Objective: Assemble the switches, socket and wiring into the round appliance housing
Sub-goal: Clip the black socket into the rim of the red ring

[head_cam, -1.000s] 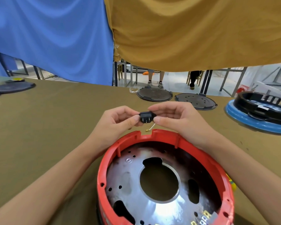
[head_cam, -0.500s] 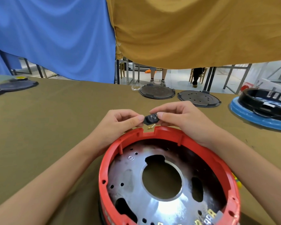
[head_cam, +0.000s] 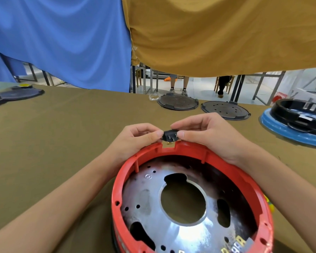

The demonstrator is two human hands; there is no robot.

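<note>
A round red housing (head_cam: 128, 170) with a shiny metal plate (head_cam: 188, 232) inside lies in front of me on the olive table. A small black socket (head_cam: 169, 136) with metal pins facing me sits just above a square notch (head_cam: 168, 145) in the housing's far rim. My left hand (head_cam: 137, 137) pinches the socket's left side and my right hand (head_cam: 206, 132) pinches its right side. A brass terminal shows under the socket. Brass terminals (head_cam: 233, 247) sit at the housing's near right edge.
Two dark round plates (head_cam: 178, 102) (head_cam: 225, 110) lie at the table's far edge. A black ring on a blue base (head_cam: 297, 119) stands at the right, dark parts (head_cam: 16, 94) at the far left. Blue and mustard cloths hang behind; people's legs show beyond.
Both hands have lowered the socket toward the notch in the rim. The socket has turned so its pins face me.
</note>
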